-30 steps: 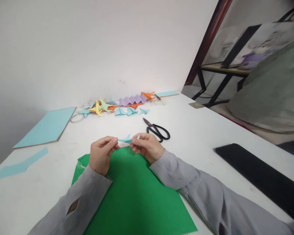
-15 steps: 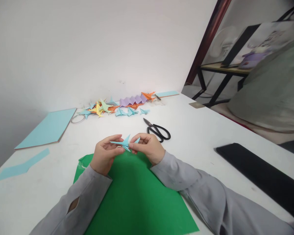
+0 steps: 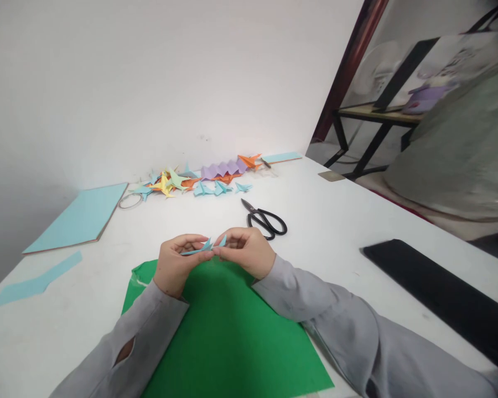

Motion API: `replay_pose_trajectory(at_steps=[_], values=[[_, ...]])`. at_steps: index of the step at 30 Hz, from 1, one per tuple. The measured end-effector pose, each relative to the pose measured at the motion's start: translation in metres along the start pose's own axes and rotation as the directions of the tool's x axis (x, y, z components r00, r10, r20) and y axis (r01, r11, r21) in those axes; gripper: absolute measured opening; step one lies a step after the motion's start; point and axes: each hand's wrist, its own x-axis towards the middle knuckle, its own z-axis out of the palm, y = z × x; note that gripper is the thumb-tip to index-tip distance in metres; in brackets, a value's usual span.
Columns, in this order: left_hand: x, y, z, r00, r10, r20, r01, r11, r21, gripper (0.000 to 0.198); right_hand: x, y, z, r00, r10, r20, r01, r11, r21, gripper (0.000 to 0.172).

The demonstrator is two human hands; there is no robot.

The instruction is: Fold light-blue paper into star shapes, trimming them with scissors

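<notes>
Between my hands is a small light-blue folded paper plane [image 3: 208, 245], raised above the far edge of a green sheet [image 3: 236, 331]. My left hand [image 3: 178, 261] pinches its long pointed end between thumb and fingers. At the other end, my right hand [image 3: 244, 250] grips the tail part, thumb and fingertips closed on it. Fingers cover much of the paper. Black-handled scissors [image 3: 263, 218] lie just beyond my right hand, blades pointing away to the left.
Along the wall lie several folded paper planes [image 3: 166, 183] and a pleated purple paper [image 3: 222, 168]. Light-blue sheets [image 3: 81, 213] and a cut blue strip [image 3: 39, 281] are on the left. A black flat object [image 3: 431, 293] lies right. A silvery ring [image 3: 130, 200] sits near the planes.
My left thumb and fingers have closed further over the plane's body and wings. The plane has turned, so less of it shows. My hands are closer together.
</notes>
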Motion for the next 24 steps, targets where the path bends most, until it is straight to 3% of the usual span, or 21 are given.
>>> replay_pose_trajectory(at_steps=[6, 10, 15, 24], values=[[-0.001, 0.005, 0.003, 0.992, -0.127, -0.017, 0.123, 0.982, -0.140, 0.026, -0.002, 0.001, 0.002, 0.999, -0.027, 0.027, 0.027, 1.000, -0.010, 0.020], [-0.003, 0.011, 0.006, 0.978, -0.210, -0.007, 0.205, 0.961, -0.185, 0.026, -0.004, 0.002, 0.004, 0.998, -0.064, 0.027, 0.066, 0.993, -0.097, 0.019], [-0.002, 0.011, 0.006, 0.958, -0.285, 0.013, 0.281, 0.935, -0.215, 0.023, -0.004, 0.001, 0.004, 0.999, -0.043, 0.002, 0.043, 0.995, -0.088, 0.021], [-0.003, 0.003, 0.007, 0.992, -0.126, -0.005, 0.125, 0.989, -0.077, 0.015, -0.004, 0.001, 0.003, 1.000, -0.007, -0.021, 0.004, 0.995, -0.097, 0.026]])
